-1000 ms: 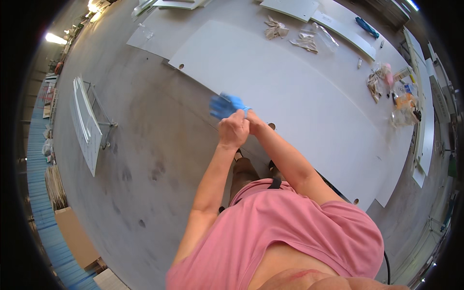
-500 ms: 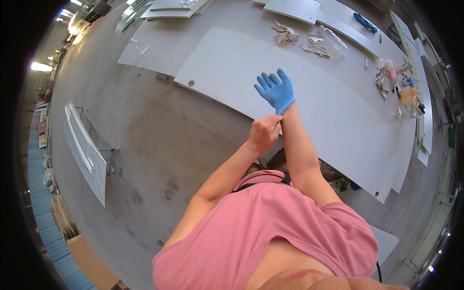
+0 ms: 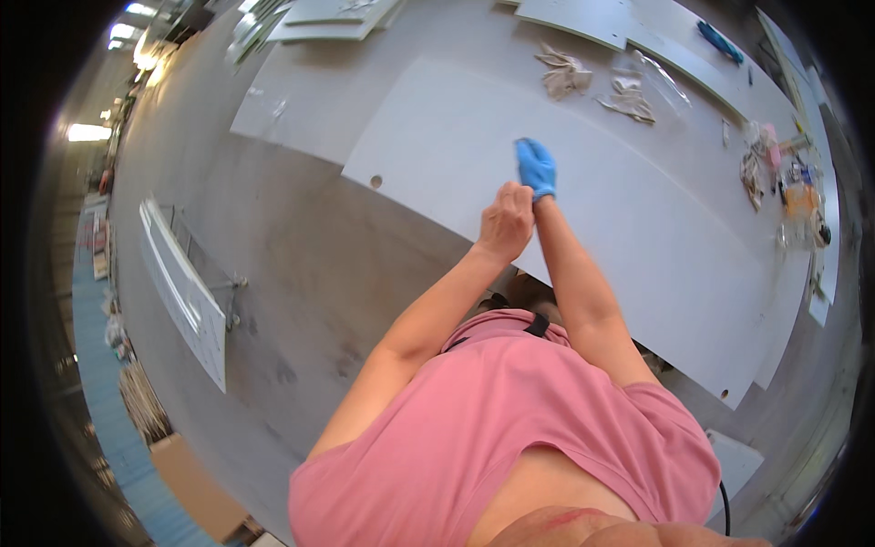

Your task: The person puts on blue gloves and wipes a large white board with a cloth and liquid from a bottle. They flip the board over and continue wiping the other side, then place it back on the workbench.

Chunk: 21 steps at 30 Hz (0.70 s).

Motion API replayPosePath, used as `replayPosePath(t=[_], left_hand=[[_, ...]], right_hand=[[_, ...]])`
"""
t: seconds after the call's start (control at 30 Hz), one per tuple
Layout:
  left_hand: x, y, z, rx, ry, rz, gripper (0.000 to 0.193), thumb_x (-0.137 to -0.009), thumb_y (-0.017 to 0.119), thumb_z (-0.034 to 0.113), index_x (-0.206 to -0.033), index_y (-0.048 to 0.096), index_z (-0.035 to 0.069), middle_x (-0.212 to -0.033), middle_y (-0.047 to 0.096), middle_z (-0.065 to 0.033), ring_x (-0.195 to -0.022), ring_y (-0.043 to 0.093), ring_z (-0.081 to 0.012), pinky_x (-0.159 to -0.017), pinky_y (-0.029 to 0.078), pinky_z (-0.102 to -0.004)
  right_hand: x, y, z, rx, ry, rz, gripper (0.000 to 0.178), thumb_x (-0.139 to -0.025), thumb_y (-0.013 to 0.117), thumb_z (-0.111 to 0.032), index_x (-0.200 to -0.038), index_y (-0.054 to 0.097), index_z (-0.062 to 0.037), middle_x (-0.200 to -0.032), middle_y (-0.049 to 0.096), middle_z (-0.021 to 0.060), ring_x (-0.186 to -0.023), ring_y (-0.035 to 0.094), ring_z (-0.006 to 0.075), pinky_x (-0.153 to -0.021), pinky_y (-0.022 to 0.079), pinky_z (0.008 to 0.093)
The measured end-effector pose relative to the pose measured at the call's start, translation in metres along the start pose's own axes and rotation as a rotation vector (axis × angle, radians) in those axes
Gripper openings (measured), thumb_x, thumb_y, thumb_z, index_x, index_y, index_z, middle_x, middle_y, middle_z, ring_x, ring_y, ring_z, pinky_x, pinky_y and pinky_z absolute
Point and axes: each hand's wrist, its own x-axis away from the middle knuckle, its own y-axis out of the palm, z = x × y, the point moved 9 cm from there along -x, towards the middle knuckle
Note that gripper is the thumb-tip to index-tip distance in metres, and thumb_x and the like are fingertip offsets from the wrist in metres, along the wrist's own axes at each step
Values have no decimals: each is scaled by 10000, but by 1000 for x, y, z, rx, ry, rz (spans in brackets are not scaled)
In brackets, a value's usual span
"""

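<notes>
A broad, pale grey, flat-topped table (image 3: 474,41) carries a large, smooth, white rectangular panel (image 3: 629,246) with round holes near its corners. Beyond the panel lie a crumpled off-white fabric glove (image 3: 565,75), a second, flatter off-white glove (image 3: 627,102) and, just beside that one, a crinkled clear plastic bag (image 3: 667,89). Toward the right end, a rumpled beige cloth piece (image 3: 751,179) lies near a small pink object (image 3: 772,146) and an orange-and-clear plastic package (image 3: 800,199).

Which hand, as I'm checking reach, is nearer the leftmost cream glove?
Right: the right hand is below and slightly left of the cream glove in the picture; the left hand is lower and farther left.
</notes>
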Motion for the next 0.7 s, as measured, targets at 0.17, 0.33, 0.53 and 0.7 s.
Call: replayPosePath(t=[0.17, 0.33, 0.53, 0.7], left_hand=[[-11, 14, -40, -77, -123, -36, 211, -823, 650, 10, -1030, 613, 26, -992, 665, -189, -951, 656, -404, -768, 564, -504], [-16, 37, -100, 342, -575, -284, 158, -777, 598, -54, -905, 677, -7, -813, 712, -121, -687, 640, -239, -660, 515, -376], [-15, 72, -115, 720, -764, -575, 199, -801, 588, -38, -973, 687, -20, -831, 664, -32, -762, 602, -113, -661, 498, -297], [-36, 93, -66, 1111, -776, -519, 251, -806, 559, -82, -1028, 661, -29, -926, 663, -39, -822, 604, -129, -757, 494, -259]], right_hand=[[-6, 52, 9, 202, 2, -146, 415, -956, 719, -338, -1242, 751, -40, -1228, 768, 134, -1157, 708, 253, -1042, 538, 379], [13, 60, 2, 150, 166, -371, 660, -947, 711, -407, -1445, 596, 11, -1459, 632, 200, -1360, 595, 321, -1140, 471, 406], [22, 44, -33, 311, 212, -526, 733, -945, 693, -458, -1506, 541, -12, -1504, 586, 225, -1383, 571, 363, -1143, 463, 430], [-23, -9, 0, 379, 211, -229, 732, -905, 700, -472, -1478, 581, -32, -1475, 611, 228, -1343, 604, 366, -1124, 476, 422]])
